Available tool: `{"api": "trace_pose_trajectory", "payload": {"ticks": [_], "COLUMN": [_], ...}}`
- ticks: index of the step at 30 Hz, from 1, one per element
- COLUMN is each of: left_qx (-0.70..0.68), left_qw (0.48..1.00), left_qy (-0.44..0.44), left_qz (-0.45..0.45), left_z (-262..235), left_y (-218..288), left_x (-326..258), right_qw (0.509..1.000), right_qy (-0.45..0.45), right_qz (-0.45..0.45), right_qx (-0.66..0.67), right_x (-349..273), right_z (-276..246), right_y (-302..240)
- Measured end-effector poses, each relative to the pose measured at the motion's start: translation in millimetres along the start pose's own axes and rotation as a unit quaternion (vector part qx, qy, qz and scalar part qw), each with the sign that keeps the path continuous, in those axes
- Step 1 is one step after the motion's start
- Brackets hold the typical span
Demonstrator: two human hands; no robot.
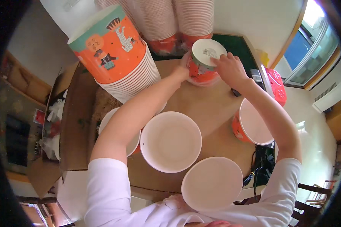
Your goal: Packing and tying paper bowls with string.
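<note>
An orange and green printed paper bucket [201, 72] stands upside down toward the far side of the table, its white base [206, 53] facing up with a small dark printed mark on it. My left hand [184, 67] is closed around the bucket's left side, its fingers mostly hidden behind it. With bent fingers, my right hand [230, 69] grips the right edge of the base, fingertips on the white surface. Nearer me, a white-lined bucket [171, 142], a second bucket [212, 184] and a third at the right [257, 122] have their mouths showing. Another is partly under my left forearm.
A tall leaning stack of nested buckets [117, 49] rises at the left. Plastic-wrapped stacks [195, 19] stand at the back. On the right are a red plastic item [276, 86] and black cables [263, 162]. A cardboard box [75, 132] flanks the table's left side.
</note>
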State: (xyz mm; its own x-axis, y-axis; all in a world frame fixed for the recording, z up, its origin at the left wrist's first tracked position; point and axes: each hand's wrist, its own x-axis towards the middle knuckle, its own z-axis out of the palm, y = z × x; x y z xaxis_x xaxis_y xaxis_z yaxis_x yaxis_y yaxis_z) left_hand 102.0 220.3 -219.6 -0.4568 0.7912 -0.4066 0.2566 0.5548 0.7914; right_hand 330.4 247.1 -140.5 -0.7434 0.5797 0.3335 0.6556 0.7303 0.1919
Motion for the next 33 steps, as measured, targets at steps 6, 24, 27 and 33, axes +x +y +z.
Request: {"api": "trace_pose_trajectory", "payload": {"ticks": [6, 24, 27, 33], "left_qx": [0.045, 0.125, 0.019, -0.243], "left_qw": [0.988, 0.991, 0.991, 0.953], "left_qy": [-0.104, -0.011, -0.107, -0.181], "left_qz": [-0.107, 0.039, 0.076, 0.017], "left_z": [29.3, 27.9, 21.2, 12.7], "left_y": [8.3, 14.1, 11.0, 40.0], "left_x": [-3.3, -29.4, -45.7, -115.4], "right_qw": [0.999, 0.990, 0.989, 0.985], "right_qy": [0.001, -0.070, -0.033, -0.010], "right_qz": [-0.040, -0.048, -0.118, -0.055], "right_qx": [0.028, 0.111, 0.082, 0.165], "right_x": [3.8, -38.1, -57.3, -65.5], "right_z": [-1.5, -48.6, -56.8, -55.9], "right_y": [2.0, 10.7, -3.1, 6.1]}}
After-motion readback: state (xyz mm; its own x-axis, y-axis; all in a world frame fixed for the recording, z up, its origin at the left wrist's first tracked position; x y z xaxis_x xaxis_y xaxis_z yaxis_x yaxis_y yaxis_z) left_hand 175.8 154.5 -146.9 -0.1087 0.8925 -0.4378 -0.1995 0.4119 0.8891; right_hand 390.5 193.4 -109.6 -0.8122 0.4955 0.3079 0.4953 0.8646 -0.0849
